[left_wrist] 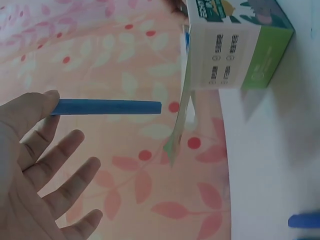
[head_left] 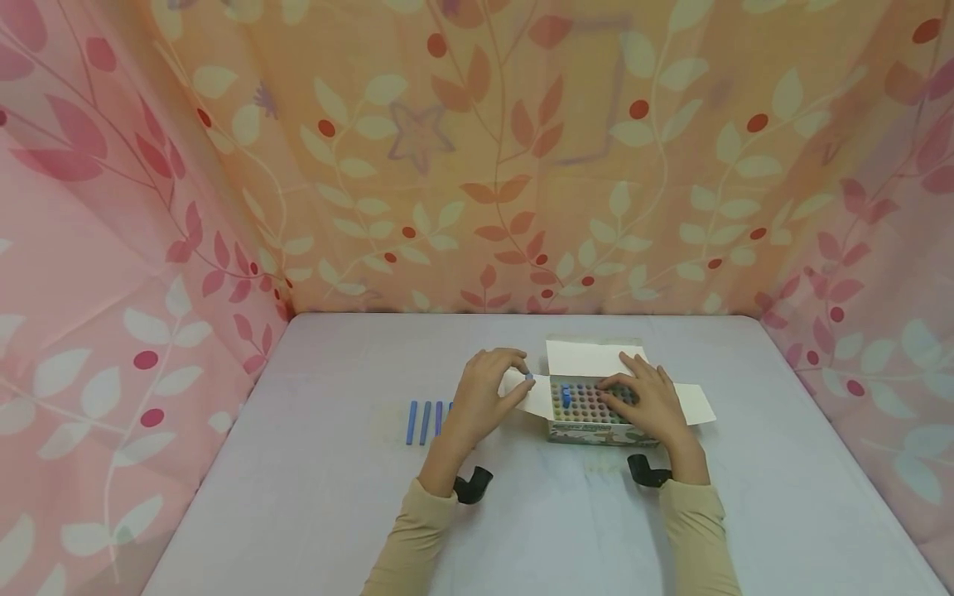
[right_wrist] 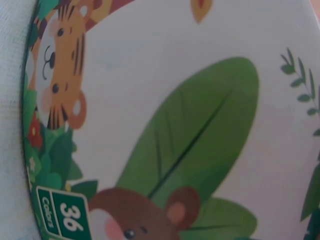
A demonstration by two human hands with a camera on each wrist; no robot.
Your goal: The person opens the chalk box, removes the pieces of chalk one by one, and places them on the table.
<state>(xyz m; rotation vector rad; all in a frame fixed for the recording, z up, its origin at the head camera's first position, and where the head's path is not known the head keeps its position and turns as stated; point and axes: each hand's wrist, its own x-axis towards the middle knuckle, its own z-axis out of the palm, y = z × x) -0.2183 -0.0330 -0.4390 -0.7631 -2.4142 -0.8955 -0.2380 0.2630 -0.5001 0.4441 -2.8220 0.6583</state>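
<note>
Between thumb and index finger, my left hand (head_left: 483,393) pinches one end of a blue crayon (left_wrist: 107,107). In the left wrist view its other fingers are spread, and the crayon points toward the box. The open cardboard box (head_left: 604,434) has its white flaps folded out and a tray full of round holes. A few blue pieces (head_left: 566,396) stand up at the tray's left side. My right hand (head_left: 650,401) is over the tray's right part, with spread, slightly bent fingers and nothing visible between them. The right wrist view shows only the printed box front (right_wrist: 165,120).
Several blue crayons (head_left: 425,422) lie side by side on the white table, left of my left hand and partly hidden by it. Black wrist cameras (head_left: 473,486) are strapped at both wrists. A patterned curtain (head_left: 477,207) stands behind the table and at both sides.
</note>
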